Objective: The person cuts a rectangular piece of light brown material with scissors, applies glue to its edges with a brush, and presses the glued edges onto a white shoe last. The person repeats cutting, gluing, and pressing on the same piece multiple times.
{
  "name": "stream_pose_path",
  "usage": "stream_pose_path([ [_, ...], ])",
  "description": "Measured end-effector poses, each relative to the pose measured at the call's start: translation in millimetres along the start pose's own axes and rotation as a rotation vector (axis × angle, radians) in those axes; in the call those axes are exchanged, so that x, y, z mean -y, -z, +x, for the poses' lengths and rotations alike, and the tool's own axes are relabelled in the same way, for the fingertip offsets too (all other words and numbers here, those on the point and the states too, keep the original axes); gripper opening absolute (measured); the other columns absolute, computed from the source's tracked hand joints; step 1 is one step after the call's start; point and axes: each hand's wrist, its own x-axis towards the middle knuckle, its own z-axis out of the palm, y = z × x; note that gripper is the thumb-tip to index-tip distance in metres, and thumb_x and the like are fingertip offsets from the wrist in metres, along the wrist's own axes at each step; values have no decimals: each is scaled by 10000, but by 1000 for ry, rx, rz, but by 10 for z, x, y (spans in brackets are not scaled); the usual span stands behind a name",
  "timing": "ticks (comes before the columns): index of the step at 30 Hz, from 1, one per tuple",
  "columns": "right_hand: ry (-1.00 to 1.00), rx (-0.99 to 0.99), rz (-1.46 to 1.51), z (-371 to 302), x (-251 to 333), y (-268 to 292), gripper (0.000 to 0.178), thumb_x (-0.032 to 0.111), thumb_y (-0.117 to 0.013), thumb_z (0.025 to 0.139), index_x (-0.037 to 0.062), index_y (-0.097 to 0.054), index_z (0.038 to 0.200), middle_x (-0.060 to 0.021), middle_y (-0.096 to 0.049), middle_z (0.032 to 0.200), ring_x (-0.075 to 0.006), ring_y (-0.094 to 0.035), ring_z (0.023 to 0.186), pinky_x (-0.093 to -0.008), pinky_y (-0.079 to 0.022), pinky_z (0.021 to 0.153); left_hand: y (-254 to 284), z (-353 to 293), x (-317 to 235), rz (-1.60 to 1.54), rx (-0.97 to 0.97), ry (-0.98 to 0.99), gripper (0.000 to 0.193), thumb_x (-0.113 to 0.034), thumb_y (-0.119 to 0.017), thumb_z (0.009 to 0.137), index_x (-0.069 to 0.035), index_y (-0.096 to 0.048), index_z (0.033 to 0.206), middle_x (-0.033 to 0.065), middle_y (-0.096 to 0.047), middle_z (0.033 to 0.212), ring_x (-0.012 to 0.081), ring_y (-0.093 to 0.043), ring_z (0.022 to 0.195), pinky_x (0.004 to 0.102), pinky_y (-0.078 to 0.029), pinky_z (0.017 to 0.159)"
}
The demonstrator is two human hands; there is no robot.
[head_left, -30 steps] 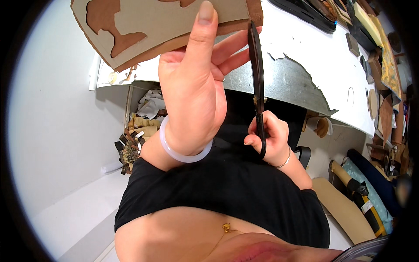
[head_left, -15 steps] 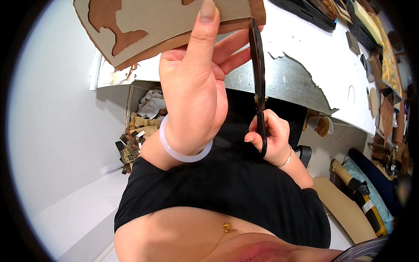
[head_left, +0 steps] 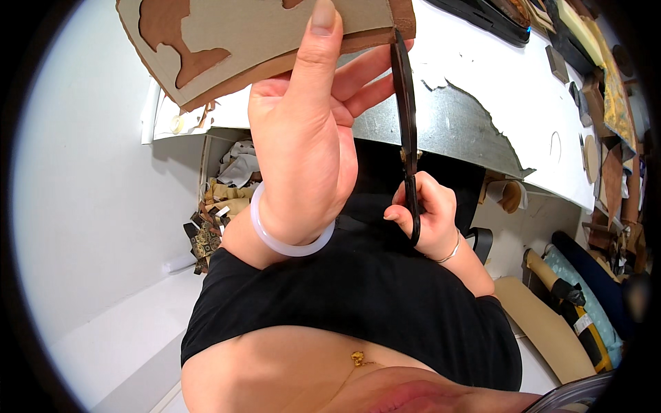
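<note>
At the top of the view my left hand [head_left: 299, 151] grips a brown leather piece [head_left: 405, 24] with a grey cardboard template [head_left: 255, 41] lying on it, thumb pressed on top and fingers behind. Brown shows through cut-outs in the template and along its lower edge. My right hand [head_left: 435, 213] is closed around the black handles of a pair of scissors [head_left: 405, 89]. Their dark blades point up, tips at the lower edge of the leather near its right end. Seen edge-on, the blades do not show how far apart they are.
Behind my hands stands a white worktable [head_left: 447, 62] with a bare grey metal patch [head_left: 468, 131] along its front. Below it, at left, scraps [head_left: 224, 193] are heaped. Rolled materials [head_left: 585, 289] and a tan board [head_left: 544, 330] lean at lower right. Blocks and leather strips line the table's right side.
My left hand, the leather with its template, and the scissor blades have shifted very slightly left. Both grips stay the same.
</note>
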Motion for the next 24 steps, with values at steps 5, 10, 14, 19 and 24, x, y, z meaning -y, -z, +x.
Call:
stream_pose_path([
  [5,-4,-7,9,-4,-4,0,438,322,-910,793,30,-586,825,-54,-590,696,-151,-579,570,-265,-464,548,-41,39,-2,117,-146,58,437,-381,-576,1064,-39,-579,1336,124,-711,1236,300,-711,1141,418,-617,923],
  [10,-22,-8,-5,-14,-7,5,430,321,-906,801,33,-586,817,-55,-574,673,-145,-550,549,-268,-446,531,-23,-24,-4,8,23,4,432,-378,-576,1064,-34,-584,1325,125,-708,1237,300,-715,1127,419,-617,913],
  [14,-59,-9,21,-28,-24,8,420,310,-904,805,37,-584,808,-54,-557,646,-139,-530,543,-265,-432,521,23,43,36,97,19,19,408,-356,-578,1065,-32,-590,1314,122,-708,1233,301,-718,1119,419,-617,906],
  [19,-149,-20,4,-99,-45,99,398,279,-906,807,34,-592,815,-45,-567,646,-121,-527,554,-259,-434,538,93,126,143,-34,-71,54,347,-306,-653,1030,-4,-658,1200,111,-727,1144,310,-732,1075,426,-603,915],
  [24,-361,-312,-54,-166,-137,620,270,135,-873,839,2,-640,870,-22,-637,768,-64,-555,683,-243,-473,624,551,231,444,-14,-172,311,355,-249,-642,1037,-4,-594,1290,116,-696,1213,290,-699,1130,423,-602,931],
])
